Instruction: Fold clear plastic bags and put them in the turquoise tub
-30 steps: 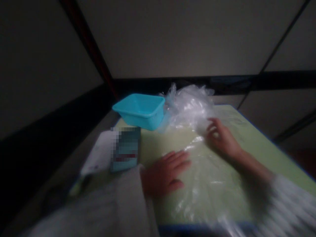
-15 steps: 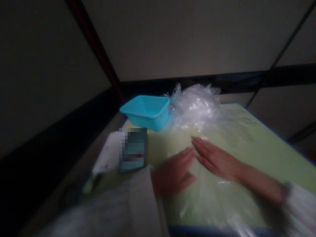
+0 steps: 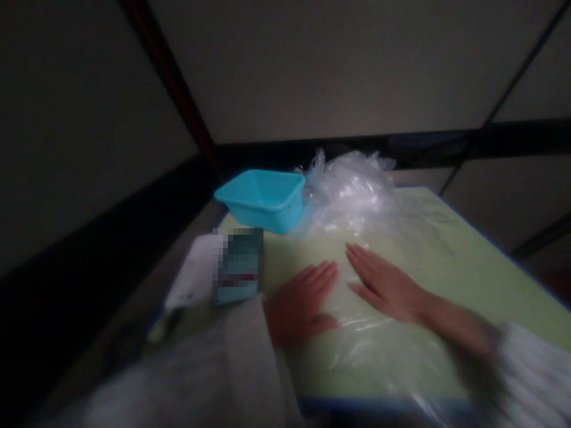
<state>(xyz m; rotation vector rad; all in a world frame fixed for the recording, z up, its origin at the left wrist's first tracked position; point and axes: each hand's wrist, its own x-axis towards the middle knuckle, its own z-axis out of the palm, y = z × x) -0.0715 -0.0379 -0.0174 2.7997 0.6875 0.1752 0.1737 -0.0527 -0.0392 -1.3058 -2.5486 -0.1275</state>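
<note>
A clear plastic sheet or bag (image 3: 370, 351) lies spread on the pale green tabletop, wrinkled toward the near edge. On its left part rests my left hand (image 3: 303, 306), palm down, fingers stretched out and thumb apart. My right hand (image 3: 388, 288) lies flat on the plastic to the right, its fingers pointing forward and left. A small gap separates the two hands. Neither one grips anything. Whether the sheet is a single layer or a bag, I cannot tell.
At the back left stands a turquoise plastic basin (image 3: 281, 219). Beside it sits a heap of crumpled clear plastic (image 3: 357, 184). A phone-like dark slab with a blurred-out face (image 3: 241, 267) lies left of my left hand, next to a white sheet (image 3: 194, 270). Panelled walls (image 3: 334, 71) rise behind the table.
My left hand has slid left, away from the right one, so the gap between them is wider. The right hand's thumb now stands farther from its fingers.
</note>
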